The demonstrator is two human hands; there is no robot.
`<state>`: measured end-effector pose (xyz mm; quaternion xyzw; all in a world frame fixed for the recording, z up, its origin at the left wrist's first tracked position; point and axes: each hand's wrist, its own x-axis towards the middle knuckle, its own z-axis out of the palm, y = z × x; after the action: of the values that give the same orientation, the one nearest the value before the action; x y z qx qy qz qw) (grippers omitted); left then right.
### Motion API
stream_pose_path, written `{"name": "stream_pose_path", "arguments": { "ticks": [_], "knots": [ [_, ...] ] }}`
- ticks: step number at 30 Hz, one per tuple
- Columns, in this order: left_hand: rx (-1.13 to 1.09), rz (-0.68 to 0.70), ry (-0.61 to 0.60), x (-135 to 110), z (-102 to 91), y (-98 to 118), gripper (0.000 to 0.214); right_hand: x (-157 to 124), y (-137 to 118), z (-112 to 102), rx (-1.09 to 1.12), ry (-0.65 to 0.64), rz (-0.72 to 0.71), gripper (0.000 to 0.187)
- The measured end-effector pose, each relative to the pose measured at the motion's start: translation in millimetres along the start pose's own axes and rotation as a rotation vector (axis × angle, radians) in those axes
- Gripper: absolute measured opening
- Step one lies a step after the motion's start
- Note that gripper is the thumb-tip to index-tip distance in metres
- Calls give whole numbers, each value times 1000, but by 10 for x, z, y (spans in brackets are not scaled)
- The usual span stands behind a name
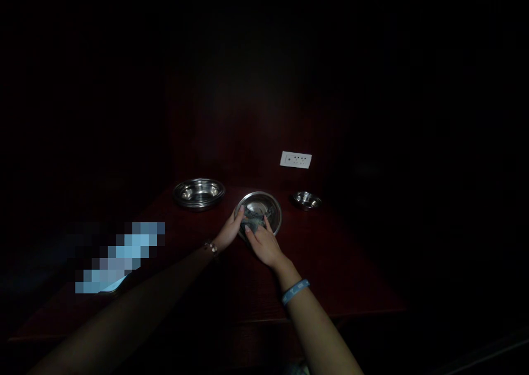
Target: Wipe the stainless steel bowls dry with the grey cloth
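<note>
Above the red table, a round stainless steel bowl (274,205) is tilted so that its inside faces me. My left hand (231,229) is closed on the bowl's left rim, with the thumb over the edge and the other fingers hidden behind. Inside the bowl my right hand (264,244) presses a crumpled, dark grey-green cloth (255,220) against the metal. The fingers of that hand are bent over the cloth. Whether the bowl's base touches the table is hidden.
Stacked shiny metal bowls (199,194) stand at the back left of the dark red table (330,264). A smaller metal bowl (306,200) sits at the back right. A white wall socket (296,160) is behind. A glowing, pixelated phone-like device (119,259) lies at left. Surroundings are very dark.
</note>
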<state>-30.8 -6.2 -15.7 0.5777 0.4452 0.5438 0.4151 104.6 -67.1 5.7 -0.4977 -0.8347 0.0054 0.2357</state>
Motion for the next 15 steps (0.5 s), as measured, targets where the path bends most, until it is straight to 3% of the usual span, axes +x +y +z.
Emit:
{"name": "stream_pose_path", "arguments": {
  "ticks": [5, 15],
  "knots": [
    [-32, 9, -46, -31, 42, 26, 54, -10, 12, -4, -108, 53, -20, 53],
    [-49, 18, -105, -66, 48, 62, 54, 35, -66, -106, -338, 203, 252, 51]
  ]
}}
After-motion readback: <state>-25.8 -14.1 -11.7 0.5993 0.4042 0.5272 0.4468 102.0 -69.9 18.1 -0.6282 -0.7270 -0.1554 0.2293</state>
